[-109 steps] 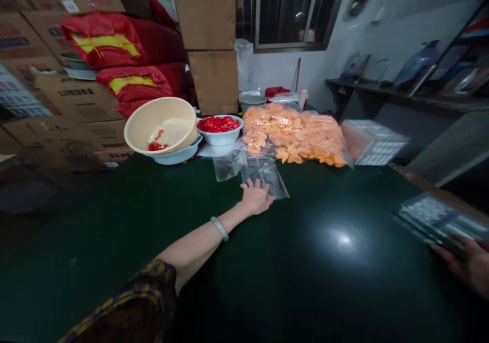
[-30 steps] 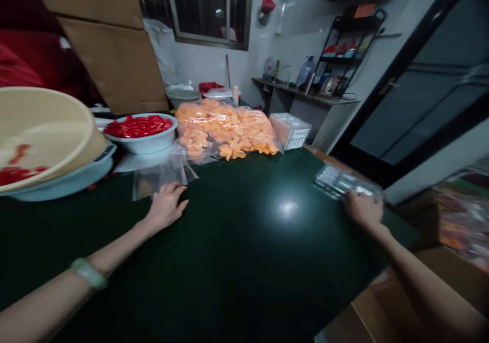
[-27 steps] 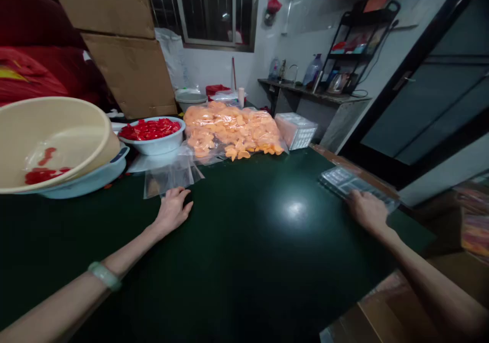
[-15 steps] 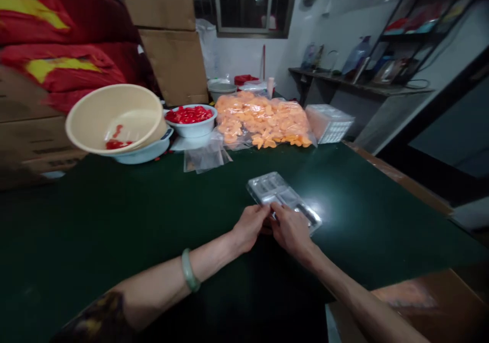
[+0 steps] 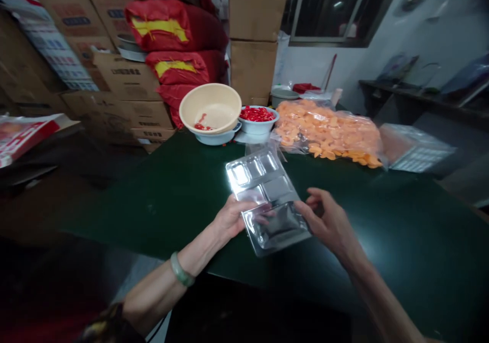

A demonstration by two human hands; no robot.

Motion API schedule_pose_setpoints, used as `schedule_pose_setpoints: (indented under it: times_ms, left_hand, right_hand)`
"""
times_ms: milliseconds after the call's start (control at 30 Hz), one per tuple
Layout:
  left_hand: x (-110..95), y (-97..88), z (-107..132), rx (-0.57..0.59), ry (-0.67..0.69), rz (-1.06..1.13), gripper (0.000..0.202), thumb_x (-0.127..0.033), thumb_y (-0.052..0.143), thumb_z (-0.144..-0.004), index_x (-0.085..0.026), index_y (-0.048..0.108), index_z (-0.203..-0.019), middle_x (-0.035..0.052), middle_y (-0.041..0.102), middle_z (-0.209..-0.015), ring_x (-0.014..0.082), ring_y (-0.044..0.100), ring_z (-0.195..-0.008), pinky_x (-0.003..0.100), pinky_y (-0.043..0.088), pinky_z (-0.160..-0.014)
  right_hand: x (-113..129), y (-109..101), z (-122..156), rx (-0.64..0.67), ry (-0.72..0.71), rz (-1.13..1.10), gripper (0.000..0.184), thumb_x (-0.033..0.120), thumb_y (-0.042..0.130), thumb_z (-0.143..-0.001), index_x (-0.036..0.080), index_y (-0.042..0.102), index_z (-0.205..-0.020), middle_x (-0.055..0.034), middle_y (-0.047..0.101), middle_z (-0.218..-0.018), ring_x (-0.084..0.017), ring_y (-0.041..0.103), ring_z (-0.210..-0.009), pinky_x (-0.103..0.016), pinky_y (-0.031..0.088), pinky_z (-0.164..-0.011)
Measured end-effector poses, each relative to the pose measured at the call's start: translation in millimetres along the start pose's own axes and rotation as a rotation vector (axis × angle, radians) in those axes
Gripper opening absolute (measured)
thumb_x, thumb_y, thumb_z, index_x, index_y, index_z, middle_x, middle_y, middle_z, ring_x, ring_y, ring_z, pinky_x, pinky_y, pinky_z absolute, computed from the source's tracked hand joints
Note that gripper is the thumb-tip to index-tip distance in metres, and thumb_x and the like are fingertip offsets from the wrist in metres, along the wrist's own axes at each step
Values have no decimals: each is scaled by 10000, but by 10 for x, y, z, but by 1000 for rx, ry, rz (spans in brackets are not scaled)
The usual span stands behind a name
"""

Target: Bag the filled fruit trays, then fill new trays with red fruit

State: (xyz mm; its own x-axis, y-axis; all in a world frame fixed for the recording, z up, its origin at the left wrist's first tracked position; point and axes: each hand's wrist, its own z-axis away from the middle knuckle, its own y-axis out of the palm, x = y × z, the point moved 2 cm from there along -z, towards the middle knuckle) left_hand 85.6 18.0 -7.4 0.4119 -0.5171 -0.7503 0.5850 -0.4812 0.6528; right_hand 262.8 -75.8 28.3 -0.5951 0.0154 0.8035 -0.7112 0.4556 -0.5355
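Note:
A clear plastic compartment tray (image 5: 277, 188), shiny and see-through, is held up tilted above the green table (image 5: 160, 190). My left hand (image 5: 234, 217) grips its left edge, with the thumb on top and the fingers showing faintly through the plastic from below. Close to the tray's right edge, my right hand (image 5: 324, 218) has its fingers loosely bent and apart; whether a fingertip touches the rim, I cannot tell. A green bangle (image 5: 181, 270) circles my left wrist.
Beyond the tray stand a cream basin (image 5: 214, 101), a white bowl (image 5: 255, 125) of red pieces, and a plastic bag (image 5: 328, 129) of orange pieces. A stack of clear plastic (image 5: 416, 149) sits farther right. Cartons (image 5: 141, 78) and red sacks (image 5: 183, 27) are piled at the left.
My left hand has lifted the tray off the table, moving it left. My right hand has come apart from my left, to the tray's right side. The view has turned left.

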Motion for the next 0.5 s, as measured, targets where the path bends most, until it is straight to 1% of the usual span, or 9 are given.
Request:
schedule_pose_setpoints:
  times_ms: [67, 100, 167, 233, 267, 300, 367, 433, 500]
  left_hand:
    - [-57, -52, 54, -6, 6, -4, 420, -141, 744, -574, -95, 638, -978, 133, 688, -861, 282, 667, -759, 387, 535, -672]
    - [-80, -83, 70, -53, 24, -12, 439, -157, 758, -566, -90, 634, -982, 135, 685, -884, 264, 663, -756, 387, 535, -696]
    - [-133, -169, 103, -258, 157, -70, 519, -223, 787, -564, -101, 606, -1035, 130, 666, -964, 223, 653, -770, 358, 530, -730]
    - [-189, -263, 166, -466, 372, -164, 716, -296, 807, -562, -162, 509, -1200, 110, 622, -1076, 193, 638, -816, 309, 521, -733]
    - [-210, -303, 206, -499, 460, -194, 844, -317, 816, -550, -212, 423, -1290, 95, 592, -1135, 185, 629, -850, 292, 514, -743]
    - [-221, -339, 246, -479, 505, -200, 958, -330, 823, -539, -264, 327, -1357, 80, 561, -1184, 182, 619, -887, 284, 507, -761]
    - [-223, -410, 325, -368, 465, -125, 1054, -359, 814, -548, -319, 206, -1408, 54, 550, -1193, 178, 608, -915, 276, 494, -785]
    - [-227, -484, 412, -307, 381, -3, 1012, -366, 794, -574, -311, 222, -1407, 29, 602, -1065, 159, 613, -846, 260, 489, -754]
    - [-232, -547, 492, -289, 298, 94, 905, -390, 774, -575, -261, 344, -1360, 16, 631, -859, 154, 606, -712, 264, 485, -676]
  right_hand:
    - [18, 108, -9, 394, 68, -240, 349, 526, 491, -808, 180, 525, -775, -20, 523, -664, -146, 480, -587, -260, 387, -530]
    - [62, 182, -6, 504, 73, -312, 345, 513, 464, -825, 187, 488, -715, 0, 492, -621, -128, 450, -549, -246, 364, -508]
    - [201, 347, -10, 445, 31, -261, 320, 465, 483, -805, 197, 419, -642, 21, 440, -581, -112, 408, -522, -236, 325, -495]
    - [399, 548, -5, 253, -19, 3, 275, 393, 528, -755, 205, 377, -624, 27, 422, -560, -113, 392, -511, -244, 287, -502]
    - [513, 663, 9, 191, -41, 155, 248, 360, 542, -735, 207, 373, -637, 26, 430, -557, -117, 391, -505, -249, 267, -505]
    - [629, 782, 27, 160, -65, 281, 216, 335, 545, -726, 208, 381, -666, 23, 447, -561, -120, 392, -499, -254, 247, -506]
    - [836, 1007, 65, 181, -130, 401, 170, 317, 534, -744, 209, 404, -755, 10, 490, -601, -129, 405, -507, -257, 226, -505]
    - [972, 1180, 76, 269, -208, 343, 190, 347, 540, -759, 211, 414, -800, 1, 511, -649, -132, 422, -531, -252, 241, -506]
    - [1018, 1301, 35, 417, -241, 169, 228, 374, 583, -736, 213, 424, -765, 18, 488, -645, -121, 418, -541, -242, 272, -511]
